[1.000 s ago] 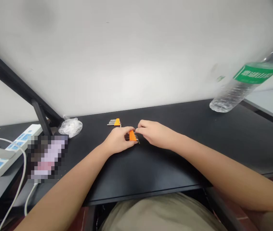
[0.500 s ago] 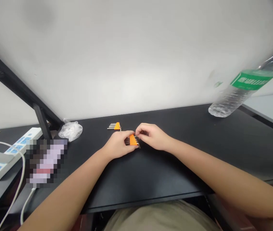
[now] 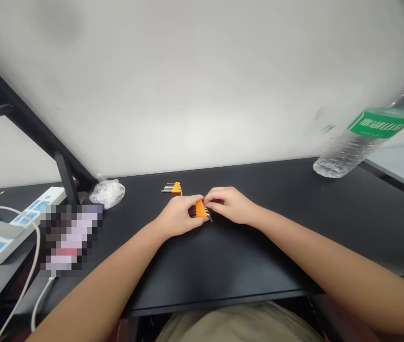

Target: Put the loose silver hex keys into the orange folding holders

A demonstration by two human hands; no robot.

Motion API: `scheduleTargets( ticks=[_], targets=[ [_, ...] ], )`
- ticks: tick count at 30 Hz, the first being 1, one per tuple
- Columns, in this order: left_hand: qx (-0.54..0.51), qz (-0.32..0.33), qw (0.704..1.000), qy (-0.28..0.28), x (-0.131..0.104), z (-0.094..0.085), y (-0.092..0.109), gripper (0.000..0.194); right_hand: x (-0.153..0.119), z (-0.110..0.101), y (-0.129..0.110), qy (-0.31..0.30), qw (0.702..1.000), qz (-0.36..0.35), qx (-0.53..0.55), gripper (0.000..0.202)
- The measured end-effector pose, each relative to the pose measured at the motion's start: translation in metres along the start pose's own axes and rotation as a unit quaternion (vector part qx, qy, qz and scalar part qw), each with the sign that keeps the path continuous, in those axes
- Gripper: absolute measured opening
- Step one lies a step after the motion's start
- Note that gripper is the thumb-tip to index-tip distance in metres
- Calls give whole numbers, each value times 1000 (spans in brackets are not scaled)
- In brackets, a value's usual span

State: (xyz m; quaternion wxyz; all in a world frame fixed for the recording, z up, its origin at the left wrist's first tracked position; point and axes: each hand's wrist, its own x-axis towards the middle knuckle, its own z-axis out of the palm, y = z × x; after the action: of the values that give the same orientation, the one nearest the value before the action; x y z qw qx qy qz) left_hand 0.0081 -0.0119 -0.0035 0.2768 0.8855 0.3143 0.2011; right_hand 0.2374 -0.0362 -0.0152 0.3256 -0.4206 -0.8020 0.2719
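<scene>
Hands meet over the middle of the black table (image 3: 330,223). My left hand (image 3: 176,219) is closed around an orange key holder (image 3: 201,208), fingers wrapped over its left part, where dark key shafts poke out under the knuckles. My right hand (image 3: 230,205) comes in from the right with thumb and forefinger pinched at the metal key tips (image 3: 208,212) that stick out of the holder's right edge. Whether that pinch has one key or merely touches the row, I cannot tell; the tips are too small and partly covered.

A second orange key set (image 3: 173,188) lies just beyond my left hand, towards the wall, untouched. Further left sits a crumpled clear plastic bag (image 3: 108,193), then a white power strip (image 3: 13,228) with its cable (image 3: 31,275) at the table's left end. A clear water bottle (image 3: 369,135) with a green label stands at the far right.

As I judge it, the work here wants a steady left grip that pins the holder flat to the table, so it cannot twist. The right fingertips should single out one key, hold it close to the holder, and move it straight along its slot, not sideways, or the neighbouring keys may shift with it.
</scene>
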Motion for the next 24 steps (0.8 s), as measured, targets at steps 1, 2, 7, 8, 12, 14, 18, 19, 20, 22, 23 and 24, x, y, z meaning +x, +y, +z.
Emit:
scheduleTargets(
  ticks=[1,2,7,8,12,14,18,19,20,22,23,24],
  targets=[
    [-1,1,1000,-2,0,0,0,19,0,0,-1,-1,1000,-4,-8,18],
    [-3,1,1000,-3,0,0,0,19,0,-1,-2,-1,1000,-6,-16,19],
    [4,-10,1000,-4,-1,4,-5,40,-1,-20,10,-11,993,-4,-115,19],
    [8,-16,1000,-2,-1,5,-7,46,-1,-25,16,-12,988,0,-152,19],
    [27,-32,999,-11,-1,5,-10,57,-5,-39,39,-29,964,43,-262,21],
    [29,-24,999,-11,-1,5,-10,53,-5,-41,46,-45,955,56,-287,22],
    [11,7,1000,-3,0,5,-11,37,-5,-38,51,-66,945,59,-314,23],
    [8,10,1000,-3,0,5,-11,36,-5,-37,52,-67,944,58,-317,23],
    [6,9,1000,-3,0,6,-11,36,-4,-36,52,-68,944,56,-318,22],
    [7,6,1000,-6,0,5,-11,35,-4,-35,51,-68,943,54,-320,21],
    [8,7,1000,-7,0,5,-11,34,-4,-35,50,-69,943,54,-320,21],
    [10,9,1000,-7,1,5,-11,33,-4,-35,49,-71,943,55,-319,21]
  ],
)
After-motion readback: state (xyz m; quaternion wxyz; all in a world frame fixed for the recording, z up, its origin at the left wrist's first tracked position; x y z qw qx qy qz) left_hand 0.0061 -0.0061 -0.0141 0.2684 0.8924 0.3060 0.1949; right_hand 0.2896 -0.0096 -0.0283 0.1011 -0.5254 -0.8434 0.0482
